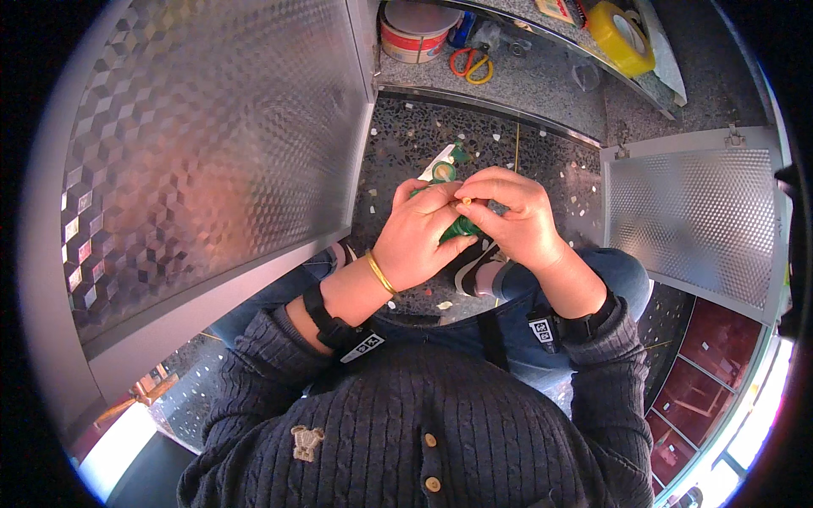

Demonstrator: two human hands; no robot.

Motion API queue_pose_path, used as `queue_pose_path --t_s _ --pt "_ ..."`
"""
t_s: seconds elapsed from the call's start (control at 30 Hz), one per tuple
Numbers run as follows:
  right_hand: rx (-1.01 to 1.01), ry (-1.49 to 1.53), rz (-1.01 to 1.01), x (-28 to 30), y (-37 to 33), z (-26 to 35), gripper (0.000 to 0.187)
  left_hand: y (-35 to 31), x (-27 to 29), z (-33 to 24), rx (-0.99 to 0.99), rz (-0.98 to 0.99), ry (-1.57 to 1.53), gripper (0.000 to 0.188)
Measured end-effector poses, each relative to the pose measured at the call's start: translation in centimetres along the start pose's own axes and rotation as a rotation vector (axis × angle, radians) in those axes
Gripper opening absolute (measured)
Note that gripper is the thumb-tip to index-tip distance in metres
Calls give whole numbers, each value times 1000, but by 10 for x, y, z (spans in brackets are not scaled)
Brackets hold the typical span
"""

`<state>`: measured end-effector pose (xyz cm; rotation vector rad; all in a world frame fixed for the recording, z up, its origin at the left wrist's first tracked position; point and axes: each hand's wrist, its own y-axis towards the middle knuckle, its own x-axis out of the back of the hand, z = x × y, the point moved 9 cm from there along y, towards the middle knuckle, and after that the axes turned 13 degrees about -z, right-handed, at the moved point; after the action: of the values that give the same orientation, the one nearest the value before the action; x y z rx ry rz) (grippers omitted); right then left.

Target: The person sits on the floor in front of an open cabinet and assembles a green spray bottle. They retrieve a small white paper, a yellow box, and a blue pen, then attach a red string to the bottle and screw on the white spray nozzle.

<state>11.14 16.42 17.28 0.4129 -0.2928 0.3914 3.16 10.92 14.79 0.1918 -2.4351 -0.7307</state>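
Observation:
In front of my knees, my left hand (413, 230) is closed around a shiny green object (462, 227), its kind mostly hidden by the fingers. Beyond those fingers shows a green ring-shaped piece (442, 173) with a tan middle, beside a white strip (436, 157); whether it joins the held object I cannot tell. My right hand (515, 212) pinches a tiny yellow piece (466, 201) between thumb and fingertips, right against the left hand's fingers.
A patterned cabinet door (212, 169) stands open at left, another silver door (694, 212) at right. On the cabinet shelf are a round tub (415, 34), scissors with red and yellow handles (472, 65) and crumpled clear plastic (501, 38). Yellow tape (622, 38) lies higher up.

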Motion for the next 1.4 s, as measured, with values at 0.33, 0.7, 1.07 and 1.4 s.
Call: queue_pose_path --t_s 0.33,0.7,1.07,1.4 --pt "-46 -74 -60 3 0 -4 10 -2 -7 -3 22 79 -77 42" --pt "-1 -119 -79 3 0 -2 9 -2 -8 -7 15 98 -94 43" --pt "-213 -11 -21 -2 -3 -20 9 -2 -7 -8 5 81 -80 37" --pt "-524 173 -98 20 -3 -69 29 5 7 1 77 26 -133 42"
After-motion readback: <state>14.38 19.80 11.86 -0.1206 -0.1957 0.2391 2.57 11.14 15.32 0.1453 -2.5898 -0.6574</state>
